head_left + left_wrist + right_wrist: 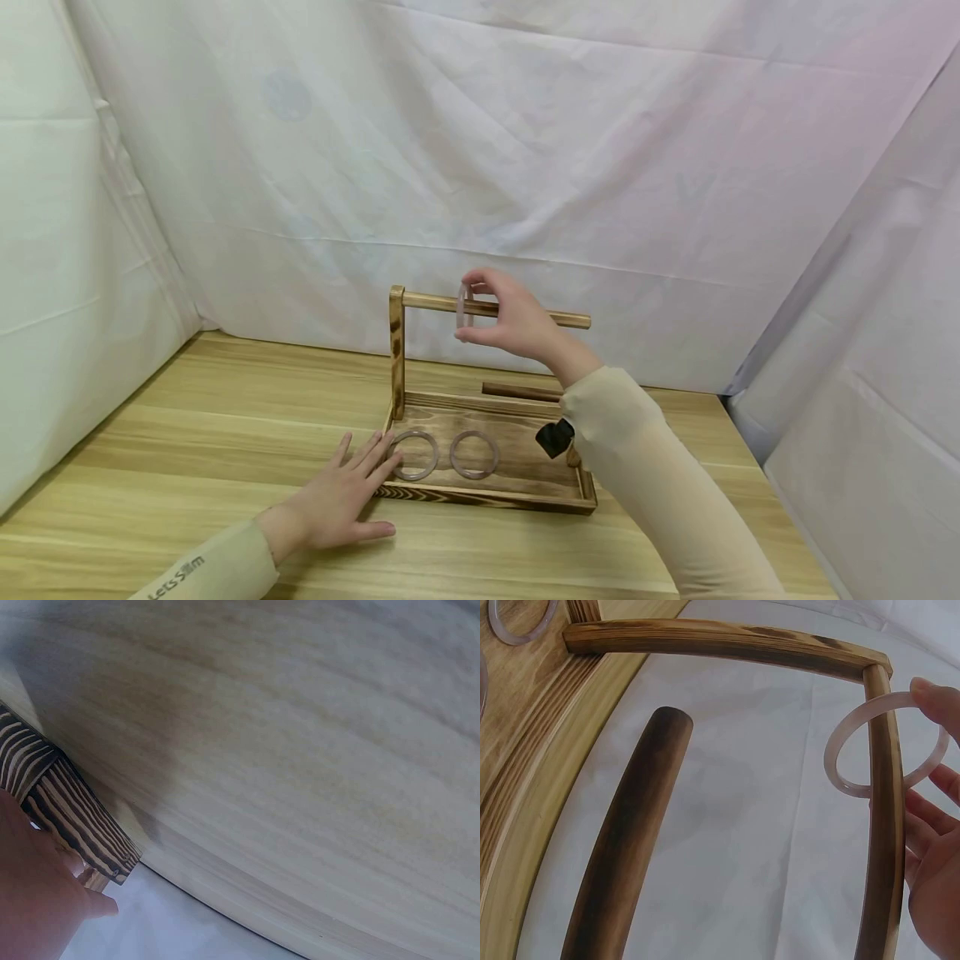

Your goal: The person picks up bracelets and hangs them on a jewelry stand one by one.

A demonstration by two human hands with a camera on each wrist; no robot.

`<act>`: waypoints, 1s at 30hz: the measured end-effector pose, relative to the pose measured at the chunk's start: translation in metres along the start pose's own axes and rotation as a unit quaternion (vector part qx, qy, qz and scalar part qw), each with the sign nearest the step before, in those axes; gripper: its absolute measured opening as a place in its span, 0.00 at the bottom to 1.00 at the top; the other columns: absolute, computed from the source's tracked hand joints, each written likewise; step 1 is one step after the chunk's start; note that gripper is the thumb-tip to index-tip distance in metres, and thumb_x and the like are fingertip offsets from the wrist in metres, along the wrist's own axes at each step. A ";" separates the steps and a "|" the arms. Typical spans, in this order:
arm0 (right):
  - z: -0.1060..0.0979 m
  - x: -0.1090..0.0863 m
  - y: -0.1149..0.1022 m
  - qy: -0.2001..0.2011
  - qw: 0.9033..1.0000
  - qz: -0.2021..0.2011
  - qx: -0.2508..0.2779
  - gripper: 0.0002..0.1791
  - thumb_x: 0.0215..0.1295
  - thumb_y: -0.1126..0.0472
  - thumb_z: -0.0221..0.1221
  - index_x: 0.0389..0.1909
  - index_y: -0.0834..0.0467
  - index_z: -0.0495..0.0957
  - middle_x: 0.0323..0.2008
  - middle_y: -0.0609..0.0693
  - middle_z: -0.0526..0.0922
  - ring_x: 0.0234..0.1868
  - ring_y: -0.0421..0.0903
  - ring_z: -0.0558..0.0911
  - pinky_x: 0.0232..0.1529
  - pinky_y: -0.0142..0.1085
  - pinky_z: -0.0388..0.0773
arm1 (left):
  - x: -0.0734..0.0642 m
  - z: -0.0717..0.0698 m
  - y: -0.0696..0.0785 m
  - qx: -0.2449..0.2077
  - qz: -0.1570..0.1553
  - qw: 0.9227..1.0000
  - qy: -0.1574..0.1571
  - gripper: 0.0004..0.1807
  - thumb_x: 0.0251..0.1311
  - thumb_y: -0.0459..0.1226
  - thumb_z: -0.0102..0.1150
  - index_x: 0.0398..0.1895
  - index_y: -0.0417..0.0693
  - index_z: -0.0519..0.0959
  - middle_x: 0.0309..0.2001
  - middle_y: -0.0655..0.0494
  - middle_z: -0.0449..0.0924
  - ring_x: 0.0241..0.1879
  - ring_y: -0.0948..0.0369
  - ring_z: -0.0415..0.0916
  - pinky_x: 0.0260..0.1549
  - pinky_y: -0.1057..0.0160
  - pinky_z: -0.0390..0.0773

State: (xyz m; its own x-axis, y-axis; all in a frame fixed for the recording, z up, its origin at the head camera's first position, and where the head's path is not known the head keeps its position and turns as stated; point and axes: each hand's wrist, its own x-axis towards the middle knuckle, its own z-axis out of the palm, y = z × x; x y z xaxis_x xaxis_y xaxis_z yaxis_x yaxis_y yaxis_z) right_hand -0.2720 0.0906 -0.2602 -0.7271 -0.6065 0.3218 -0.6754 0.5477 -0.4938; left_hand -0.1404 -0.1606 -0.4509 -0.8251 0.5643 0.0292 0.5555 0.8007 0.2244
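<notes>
My right hand (517, 321) pinches a pale pink, translucent bangle (461, 310) between thumb and fingers. In the right wrist view this bangle (840, 761) encircles the upper wooden rod (886, 847), which juts from an upright post (397, 358). Below, two similar bangles lie flat in the stand's wooden tray (487, 499): a left bangle (437, 457) and a right bangle (497, 457). My left hand (341, 496) has its fingers spread, the fingertips at the tray's left end beside the left bangle. The left wrist view shows it against the dark-grained tray wood (82, 814).
A lower, darker wooden rod (517, 390) extends behind the tray, its far end hidden by the right sleeve. A black object (553, 438) shows beside that sleeve. The wood-grain table (247, 417) is bordered by white cloth (337, 167) at the back and sides.
</notes>
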 end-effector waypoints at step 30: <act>0.014 0.015 -0.017 -0.019 0.981 -0.060 -0.185 0.34 0.53 0.45 0.66 0.57 0.56 0.69 0.54 0.49 0.76 0.57 0.46 0.75 0.74 0.46 0.46 | -0.001 -0.003 0.000 0.023 0.000 1.000 -0.007 0.51 0.54 0.68 0.45 0.71 0.41 0.56 0.73 0.39 0.44 0.72 0.43 0.44 0.66 0.34 0.40</act>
State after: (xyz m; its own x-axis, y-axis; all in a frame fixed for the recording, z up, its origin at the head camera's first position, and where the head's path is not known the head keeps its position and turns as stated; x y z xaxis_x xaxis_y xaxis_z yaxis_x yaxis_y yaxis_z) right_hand -0.2696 0.0646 -0.2589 -0.6394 -0.6962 0.3263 -0.7593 0.6386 -0.1252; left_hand -0.1402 -0.1617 -0.4483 -0.8242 0.5661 0.0151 0.5592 0.8095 0.1790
